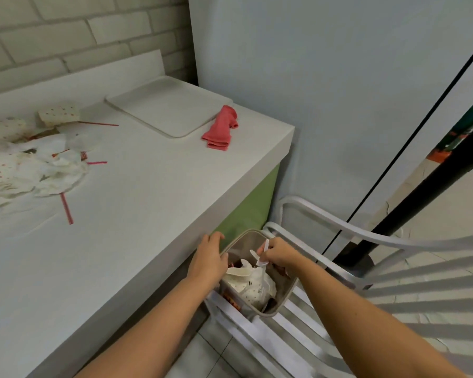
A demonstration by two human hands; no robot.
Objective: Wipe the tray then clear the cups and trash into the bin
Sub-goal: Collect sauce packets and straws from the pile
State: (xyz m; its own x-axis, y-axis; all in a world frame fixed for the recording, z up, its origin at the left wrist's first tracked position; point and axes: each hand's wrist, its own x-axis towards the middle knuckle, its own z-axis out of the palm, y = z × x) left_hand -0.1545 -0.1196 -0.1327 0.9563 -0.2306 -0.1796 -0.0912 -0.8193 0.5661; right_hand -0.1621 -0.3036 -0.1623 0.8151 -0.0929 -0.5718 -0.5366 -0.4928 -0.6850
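A beige bin stands on a white slatted chair beside the counter, holding crumpled dotted paper cups and wrappers. My left hand grips the bin's near-left rim. Over the bin's mouth my right hand pinches a small white plastic piece. On the counter the pale tray lies bare at the back, with a red cloth bunched beside its right edge. At the far left lies a heap of dotted cups, crumpled napkins and red straws.
The white counter ends in a corner above the bin. A white slatted chair fills the lower right. A black pole leans behind it. A brick wall runs behind the counter and a pale wall stands to its right.
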